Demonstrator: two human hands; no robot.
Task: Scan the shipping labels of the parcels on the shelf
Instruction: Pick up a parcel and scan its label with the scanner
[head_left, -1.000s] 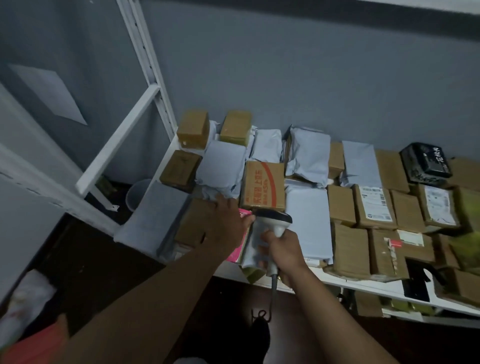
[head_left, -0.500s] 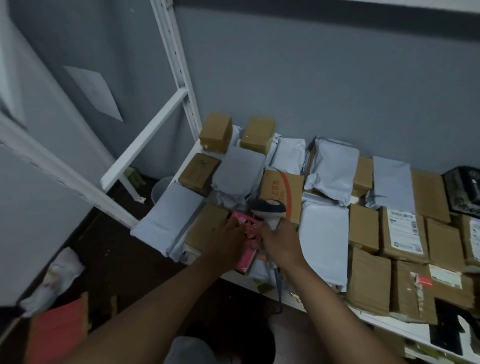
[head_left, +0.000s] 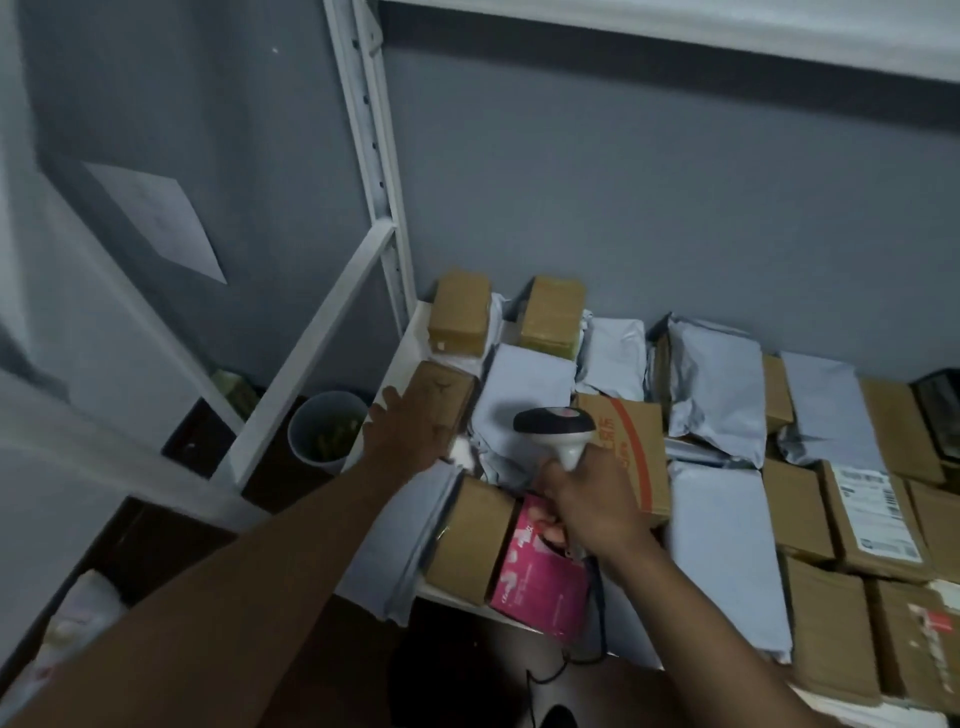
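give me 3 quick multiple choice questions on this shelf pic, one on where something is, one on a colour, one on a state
1. Where is the pink box?
A. at the shelf's front edge, below the right hand
B. against the back wall
C. on the floor by the cup

2. What colour is the head of the scanner?
A. yellow
B. black
C. green

3. What is the left hand doing?
A. gripping the scanner
B. reaching with fingers spread to the small brown box at the shelf's left end
C. hanging at the person's side

Answers:
1. A, the pink box sits at the front of the shelf just under the right hand.
2. B, the head is black above a white handle.
3. B, the fingers are straight and spread by that box, while the right hand grips the scanner.
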